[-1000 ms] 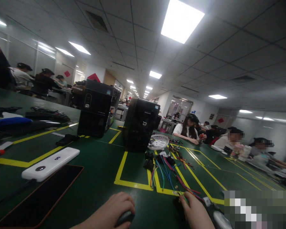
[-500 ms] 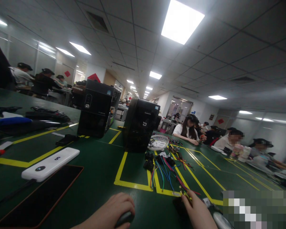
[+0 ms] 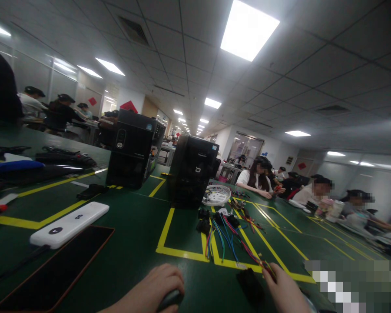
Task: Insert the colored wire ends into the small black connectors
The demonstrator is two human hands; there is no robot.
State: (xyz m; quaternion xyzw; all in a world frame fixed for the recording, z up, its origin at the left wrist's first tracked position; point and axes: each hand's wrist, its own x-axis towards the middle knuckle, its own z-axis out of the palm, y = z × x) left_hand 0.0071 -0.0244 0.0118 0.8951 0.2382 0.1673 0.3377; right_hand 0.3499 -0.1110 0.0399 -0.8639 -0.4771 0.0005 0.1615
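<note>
At the far left I see a black phone [image 3: 52, 271] lying flat on the green tabletop [image 3: 133, 234], and just beside it a white power bank [image 3: 70, 224]. Further back stand two black computer cases [image 3: 132, 148], well apart from my hands. Near the bottom edge my left hand [image 3: 151, 289] rests on the tabletop, and its fingers [image 3: 169, 280] are curled around a small dark rounded object [image 3: 171, 299], covering most of it. To the right of this hand lies a black connector block [image 3: 250, 284], just beside my right hand [image 3: 285, 293]. The fingers [image 3: 270, 273] of the right hand are pressed together and pinch the near ends of a bundle of coloured wires [image 3: 234, 239]. The wires run away from me across the yellow tape lines [image 3: 182, 253] toward a white basket [image 3: 217, 194]. On the right side, other persons [image 3: 259, 178] sit along the tabletop.
</note>
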